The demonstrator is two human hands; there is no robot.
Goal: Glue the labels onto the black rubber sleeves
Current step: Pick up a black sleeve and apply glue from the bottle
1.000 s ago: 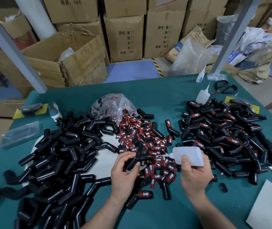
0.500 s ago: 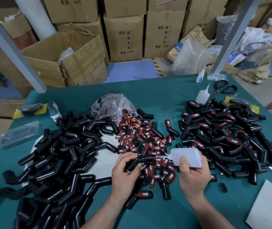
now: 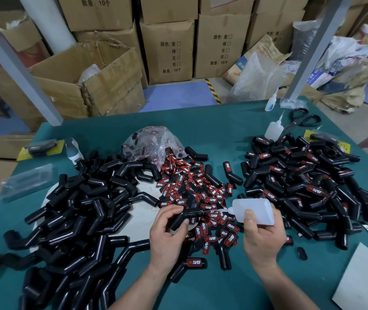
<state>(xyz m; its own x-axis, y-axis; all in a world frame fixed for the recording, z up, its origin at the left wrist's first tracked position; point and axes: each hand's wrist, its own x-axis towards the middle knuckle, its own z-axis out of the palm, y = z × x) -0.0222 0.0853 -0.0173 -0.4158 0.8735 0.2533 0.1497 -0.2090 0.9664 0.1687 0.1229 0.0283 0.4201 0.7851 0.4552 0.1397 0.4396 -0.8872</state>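
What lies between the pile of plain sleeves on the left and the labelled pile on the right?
A heap of red-and-black labels, spilling from a clear plastic bag, with a few sleeves among it; the head view shows this.

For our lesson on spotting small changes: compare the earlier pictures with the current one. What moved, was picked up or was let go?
Nothing clearly moved, and nothing was taken or let go. The left hand keeps its grip on a black rubber sleeve; the right hand keeps holding the glue bottle, nozzle pointed at that sleeve. The loose labels and sleeve piles lie as before.
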